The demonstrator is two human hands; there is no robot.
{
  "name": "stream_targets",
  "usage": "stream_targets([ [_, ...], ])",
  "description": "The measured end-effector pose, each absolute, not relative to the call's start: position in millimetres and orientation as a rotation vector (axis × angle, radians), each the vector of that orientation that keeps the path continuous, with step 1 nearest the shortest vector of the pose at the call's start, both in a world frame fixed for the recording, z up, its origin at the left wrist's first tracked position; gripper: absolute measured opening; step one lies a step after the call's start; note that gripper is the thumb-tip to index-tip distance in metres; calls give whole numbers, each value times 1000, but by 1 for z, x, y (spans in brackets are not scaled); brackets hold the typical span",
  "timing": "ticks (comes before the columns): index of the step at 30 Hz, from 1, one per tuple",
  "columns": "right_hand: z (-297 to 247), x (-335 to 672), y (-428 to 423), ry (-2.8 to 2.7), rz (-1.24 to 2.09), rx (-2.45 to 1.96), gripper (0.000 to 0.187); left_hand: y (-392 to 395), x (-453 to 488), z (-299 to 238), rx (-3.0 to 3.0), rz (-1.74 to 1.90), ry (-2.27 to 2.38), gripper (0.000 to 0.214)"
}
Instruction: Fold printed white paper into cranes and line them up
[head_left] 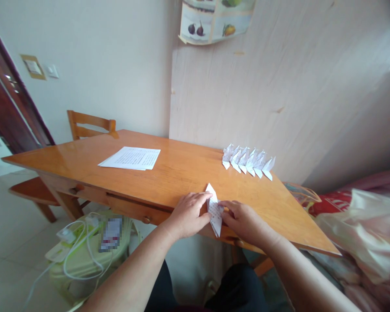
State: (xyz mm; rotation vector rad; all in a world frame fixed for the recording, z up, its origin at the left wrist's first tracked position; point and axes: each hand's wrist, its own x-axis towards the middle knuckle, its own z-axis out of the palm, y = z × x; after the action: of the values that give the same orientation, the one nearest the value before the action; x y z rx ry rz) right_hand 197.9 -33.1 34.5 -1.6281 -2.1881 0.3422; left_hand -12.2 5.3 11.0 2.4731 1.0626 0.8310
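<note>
A narrow piece of folded printed paper (215, 211) with pointed ends lies at the front edge of the wooden table (182, 167), its lower tip reaching past the edge. My left hand (191, 212) grips its left side, with fingertips on top and thumb lower down. On its right side, my right hand (240, 216) pinches the paper between thumb and bent fingers. Farther back on the right stand several folded paper figures (248, 161) in a close group. A stack of printed sheets (131, 158) rests on the left part of the table.
Left of my legs is a pale green stool (84, 264) with white cables and a blurred-out item. A wooden chair (91, 123) stands behind the table. Plastic bags (354, 229) crowd the right side. The wall (221, 95) borders the table's back.
</note>
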Motion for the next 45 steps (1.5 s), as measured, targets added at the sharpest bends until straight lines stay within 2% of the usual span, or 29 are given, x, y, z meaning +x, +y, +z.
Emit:
stream_targets([
  [6, 48, 199, -40, -2244, 464, -1574, 20, 8, -14, 12, 2443, 801, 1095, 40],
  [12, 54, 203, -41, -2298, 611, -1570, 21, 11, -15, 11, 2406, 807, 1109, 38],
  [23, 52, 208, -35, -2305, 683, -1527, 28, 11, -15, 14, 2387, 815, 1066, 41],
  [34, 50, 208, -34, -2262, 721, -1540, 26, 13, -21, 18, 2352, 740, 1018, 37],
  [45, 38, 212, -32, -2195, 702, -1434, 27, 9, -26, 31, 2331, 661, 1045, 47],
])
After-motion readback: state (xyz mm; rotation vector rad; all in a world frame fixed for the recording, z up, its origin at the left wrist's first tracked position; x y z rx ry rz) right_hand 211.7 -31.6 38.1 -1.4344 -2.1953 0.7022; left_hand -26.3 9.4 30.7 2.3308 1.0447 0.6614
